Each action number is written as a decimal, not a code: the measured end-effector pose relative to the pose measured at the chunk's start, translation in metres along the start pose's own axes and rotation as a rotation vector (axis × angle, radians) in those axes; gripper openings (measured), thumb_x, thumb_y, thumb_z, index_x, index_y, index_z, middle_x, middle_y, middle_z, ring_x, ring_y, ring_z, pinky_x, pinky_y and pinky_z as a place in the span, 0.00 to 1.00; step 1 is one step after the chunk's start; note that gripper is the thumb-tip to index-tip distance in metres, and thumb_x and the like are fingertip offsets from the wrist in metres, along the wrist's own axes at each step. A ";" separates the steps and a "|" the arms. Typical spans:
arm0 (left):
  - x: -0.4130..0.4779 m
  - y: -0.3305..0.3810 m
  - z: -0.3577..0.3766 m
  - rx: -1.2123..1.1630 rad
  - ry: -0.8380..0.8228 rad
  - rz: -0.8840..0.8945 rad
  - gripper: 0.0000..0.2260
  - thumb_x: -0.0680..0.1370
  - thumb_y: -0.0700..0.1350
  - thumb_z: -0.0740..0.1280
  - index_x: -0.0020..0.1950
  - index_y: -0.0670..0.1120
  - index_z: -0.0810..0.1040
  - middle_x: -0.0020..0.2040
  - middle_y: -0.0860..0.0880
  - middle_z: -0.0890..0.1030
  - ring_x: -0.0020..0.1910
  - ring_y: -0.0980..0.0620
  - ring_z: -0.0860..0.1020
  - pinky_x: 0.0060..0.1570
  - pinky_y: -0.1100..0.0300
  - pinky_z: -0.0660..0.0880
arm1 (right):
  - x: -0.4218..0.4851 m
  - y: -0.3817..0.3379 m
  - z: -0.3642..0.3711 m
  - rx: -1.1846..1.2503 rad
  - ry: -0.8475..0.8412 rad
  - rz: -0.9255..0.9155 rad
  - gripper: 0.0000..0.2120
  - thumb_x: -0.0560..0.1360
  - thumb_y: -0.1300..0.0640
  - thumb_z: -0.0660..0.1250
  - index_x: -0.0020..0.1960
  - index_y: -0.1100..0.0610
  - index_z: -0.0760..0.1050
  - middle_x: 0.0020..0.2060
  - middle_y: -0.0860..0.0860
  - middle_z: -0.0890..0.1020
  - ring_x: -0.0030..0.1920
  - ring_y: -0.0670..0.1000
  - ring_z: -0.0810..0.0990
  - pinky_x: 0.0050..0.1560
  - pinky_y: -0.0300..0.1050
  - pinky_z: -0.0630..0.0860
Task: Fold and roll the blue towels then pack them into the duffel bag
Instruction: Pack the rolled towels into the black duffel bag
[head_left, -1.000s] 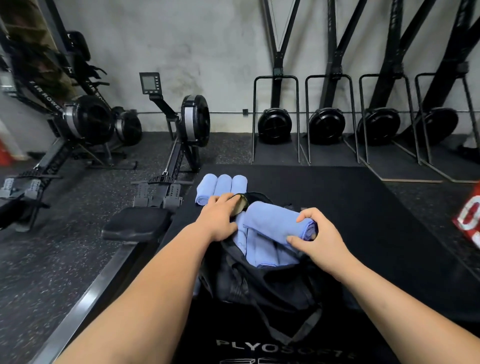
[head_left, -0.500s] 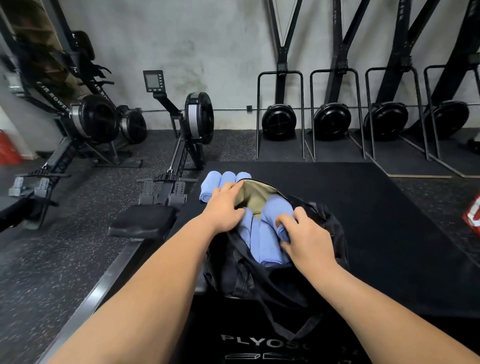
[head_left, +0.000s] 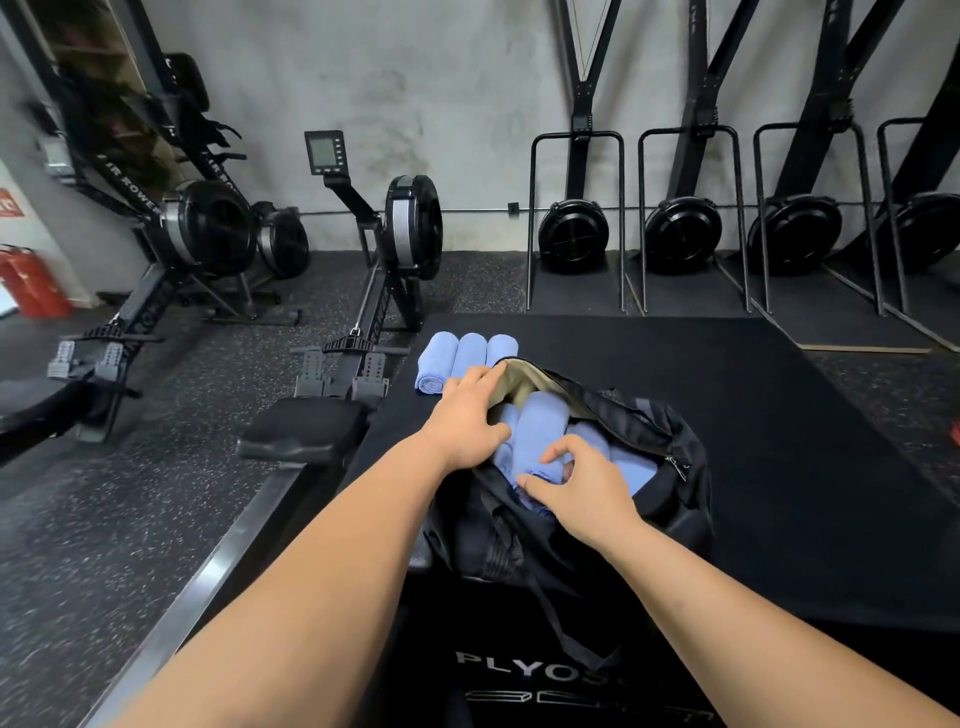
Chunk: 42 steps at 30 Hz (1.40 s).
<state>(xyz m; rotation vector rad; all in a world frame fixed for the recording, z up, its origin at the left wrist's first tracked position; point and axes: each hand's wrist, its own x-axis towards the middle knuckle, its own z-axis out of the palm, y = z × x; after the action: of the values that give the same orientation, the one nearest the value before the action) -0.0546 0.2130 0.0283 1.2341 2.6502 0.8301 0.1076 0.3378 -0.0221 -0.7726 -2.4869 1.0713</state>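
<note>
Speckled black rubber flooring and a grey concrete wall frame this gym scene on my head-camera feed. Rowing machines (head_left: 410, 244) stand at left and fan-wheel machines (head_left: 574, 234) line the wall at right. On the black mat (head_left: 779, 415), close to its left edge, sits the open black duffel bag (head_left: 665, 519), its tan lining showing at the far rim.

My left hand (head_left: 467, 415) grips that far rim with its fingers (head_left: 485, 376) curled over it and the thumb against a roll inside. My right hand (head_left: 587, 488) pinches the near end of a rolled blue towel (head_left: 540, 431) between the thumb and bent fingers (head_left: 563, 448). That towel lies inside the bag, pointing away from me, with more blue rolls (head_left: 631, 467) packed on either side of it.

Three further rolled towels (head_left: 470, 356) lie side by side, touching one another, near the mat's far-left corner, just beyond the bag. A red fire extinguisher (head_left: 31, 286) stands at the far left of the room. White lettering (head_left: 519, 670) beginning "PLYOSO" shows on a black surface below the bag, and a bag strap (head_left: 561, 623) hangs down toward it.
</note>
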 end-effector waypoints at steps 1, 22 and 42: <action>-0.001 0.000 0.000 -0.003 -0.002 0.002 0.39 0.75 0.44 0.70 0.84 0.55 0.58 0.75 0.53 0.66 0.68 0.44 0.64 0.69 0.46 0.69 | 0.000 0.002 0.002 0.008 -0.049 0.009 0.20 0.70 0.37 0.77 0.48 0.45 0.70 0.33 0.44 0.74 0.36 0.48 0.74 0.36 0.44 0.66; 0.000 -0.014 -0.004 -0.079 -0.001 0.026 0.39 0.75 0.45 0.69 0.84 0.58 0.59 0.79 0.58 0.63 0.73 0.45 0.63 0.72 0.49 0.66 | 0.020 -0.010 0.007 -0.407 -0.222 -0.092 0.38 0.81 0.41 0.61 0.85 0.51 0.51 0.82 0.56 0.50 0.80 0.61 0.51 0.77 0.56 0.61; 0.018 -0.029 0.033 -0.182 0.107 0.057 0.27 0.83 0.56 0.65 0.82 0.62 0.63 0.77 0.58 0.71 0.74 0.55 0.71 0.72 0.51 0.70 | 0.118 -0.044 -0.030 -0.038 0.179 -0.358 0.10 0.82 0.53 0.61 0.52 0.47 0.82 0.47 0.44 0.80 0.49 0.49 0.79 0.54 0.50 0.76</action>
<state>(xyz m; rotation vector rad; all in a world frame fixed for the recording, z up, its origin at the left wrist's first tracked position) -0.0760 0.2253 -0.0118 1.2574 2.5600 1.1491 0.0123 0.3994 0.0400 -0.3894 -2.3780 0.7928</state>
